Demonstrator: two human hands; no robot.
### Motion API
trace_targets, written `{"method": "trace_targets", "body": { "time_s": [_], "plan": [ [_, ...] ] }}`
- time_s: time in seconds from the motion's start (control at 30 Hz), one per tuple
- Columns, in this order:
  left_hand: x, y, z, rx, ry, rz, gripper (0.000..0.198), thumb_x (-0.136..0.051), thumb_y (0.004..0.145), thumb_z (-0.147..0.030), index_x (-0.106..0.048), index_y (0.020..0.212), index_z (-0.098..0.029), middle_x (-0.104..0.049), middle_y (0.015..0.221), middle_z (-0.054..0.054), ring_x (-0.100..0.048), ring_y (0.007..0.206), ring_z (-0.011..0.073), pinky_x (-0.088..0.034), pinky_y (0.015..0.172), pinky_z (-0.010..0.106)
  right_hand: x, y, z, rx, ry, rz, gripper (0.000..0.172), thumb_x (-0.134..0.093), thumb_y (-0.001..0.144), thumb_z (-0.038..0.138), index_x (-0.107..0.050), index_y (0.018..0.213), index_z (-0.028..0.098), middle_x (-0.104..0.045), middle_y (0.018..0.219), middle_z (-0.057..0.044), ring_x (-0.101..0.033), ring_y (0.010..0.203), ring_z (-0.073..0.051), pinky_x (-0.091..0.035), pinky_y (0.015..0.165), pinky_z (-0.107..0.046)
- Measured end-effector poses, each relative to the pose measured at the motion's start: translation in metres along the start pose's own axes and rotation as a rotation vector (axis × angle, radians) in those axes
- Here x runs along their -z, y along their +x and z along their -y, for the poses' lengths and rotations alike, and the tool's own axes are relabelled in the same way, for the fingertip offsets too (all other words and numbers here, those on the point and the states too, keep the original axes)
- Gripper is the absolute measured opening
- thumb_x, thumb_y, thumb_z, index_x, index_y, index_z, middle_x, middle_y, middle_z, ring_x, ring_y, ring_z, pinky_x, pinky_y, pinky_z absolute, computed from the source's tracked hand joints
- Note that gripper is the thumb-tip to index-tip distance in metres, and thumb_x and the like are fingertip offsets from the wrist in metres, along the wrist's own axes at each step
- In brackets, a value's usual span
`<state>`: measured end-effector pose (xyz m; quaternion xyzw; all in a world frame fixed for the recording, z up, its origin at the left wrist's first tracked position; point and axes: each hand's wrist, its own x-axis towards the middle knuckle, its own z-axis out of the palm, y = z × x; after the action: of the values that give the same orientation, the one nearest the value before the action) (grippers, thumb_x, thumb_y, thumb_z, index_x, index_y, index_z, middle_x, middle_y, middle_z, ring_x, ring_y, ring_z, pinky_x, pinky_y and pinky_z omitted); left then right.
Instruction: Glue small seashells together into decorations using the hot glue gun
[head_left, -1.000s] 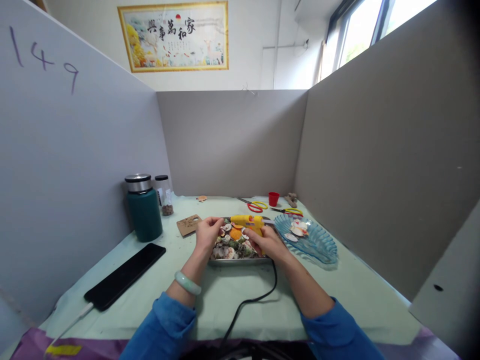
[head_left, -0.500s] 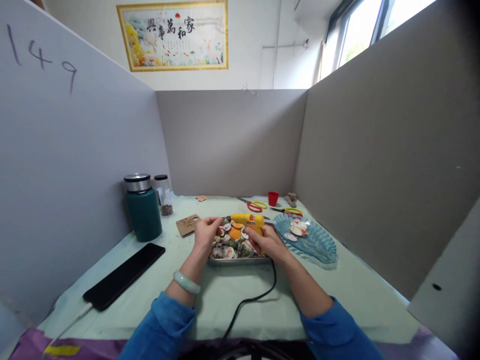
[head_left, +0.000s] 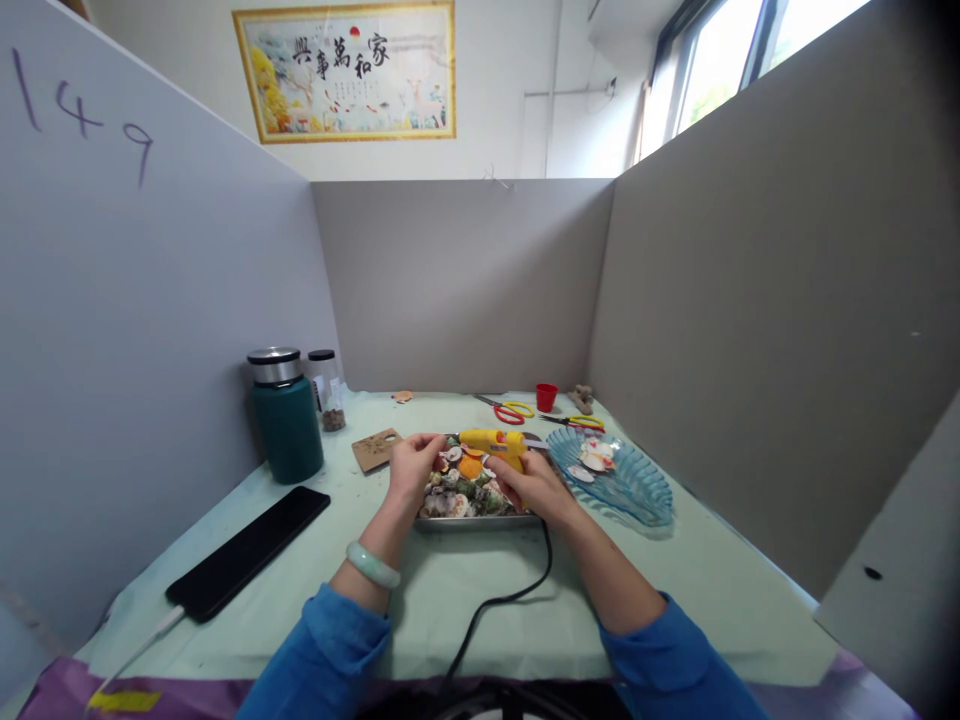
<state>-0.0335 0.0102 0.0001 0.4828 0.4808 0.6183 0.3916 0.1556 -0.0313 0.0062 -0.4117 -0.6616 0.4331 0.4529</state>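
A metal tray (head_left: 475,521) full of mixed seashells (head_left: 463,489) lies in the middle of the table. My right hand (head_left: 534,483) is closed round the handle of a yellow glue gun (head_left: 491,440), whose nozzle points left over the tray. Its black cord (head_left: 495,606) trails toward me. My left hand (head_left: 412,467) is over the tray's left end, its fingers pinched at the gun's tip on something too small to name.
A blue glass leaf-shaped dish (head_left: 626,482) with a few shells sits right of the tray. Left stand a green flask (head_left: 284,413), a small jar (head_left: 327,389), a brown card (head_left: 376,448) and a black phone (head_left: 248,548). Scissors (head_left: 508,409) and a red cup (head_left: 547,397) lie at the back.
Almost nothing has moved. The glue gun and my left fingers shifted very slightly over the tray.
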Motion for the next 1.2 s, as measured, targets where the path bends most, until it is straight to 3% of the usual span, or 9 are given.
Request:
{"method": "trace_targets", "body": {
  "time_s": [0.3, 0.57, 1.2],
  "plan": [
    [0.0007, -0.0001, 0.0001, -0.013, -0.023, 0.021, 0.026, -0.069, 0.060, -0.034, -0.066, 0.070, -0.010, -0.065, 0.061, 0.005, -0.048, 0.045, 0.0085, -0.040, 0.047, 0.022, -0.0007, -0.0001, -0.0052, 0.077, -0.064, -0.026, 0.040, -0.061, 0.078, 0.054, -0.051, 0.063, 0.018, -0.048, 0.048, 0.003, -0.042, 0.040, -0.009, -0.030, 0.037, -0.021],
    [-0.0009, -0.0011, -0.0031, 0.024, -0.124, 0.014, 0.032, -0.073, 0.055, -0.037, -0.065, 0.072, -0.010, -0.066, 0.064, 0.005, -0.049, 0.044, 0.0085, -0.039, 0.045, 0.022, 0.0008, 0.0004, -0.0031, 0.042, 0.009, -0.045, 0.048, -0.059, 0.077, 0.061, -0.050, 0.057, 0.018, -0.045, 0.041, 0.004, -0.040, 0.036, -0.008, -0.031, 0.036, -0.021],
    [-0.0020, -0.0015, -0.0023, -0.092, -0.025, -0.016, 0.033, -0.075, 0.058, -0.037, -0.067, 0.076, -0.011, -0.060, 0.057, 0.000, -0.050, 0.048, 0.0094, -0.041, 0.048, 0.022, -0.0008, 0.0004, -0.0027, 0.039, 0.026, -0.015, 0.043, -0.060, 0.078, 0.057, -0.050, 0.059, 0.019, -0.045, 0.042, 0.004, -0.038, 0.034, -0.008, -0.028, 0.034, -0.021]
  ]
}}
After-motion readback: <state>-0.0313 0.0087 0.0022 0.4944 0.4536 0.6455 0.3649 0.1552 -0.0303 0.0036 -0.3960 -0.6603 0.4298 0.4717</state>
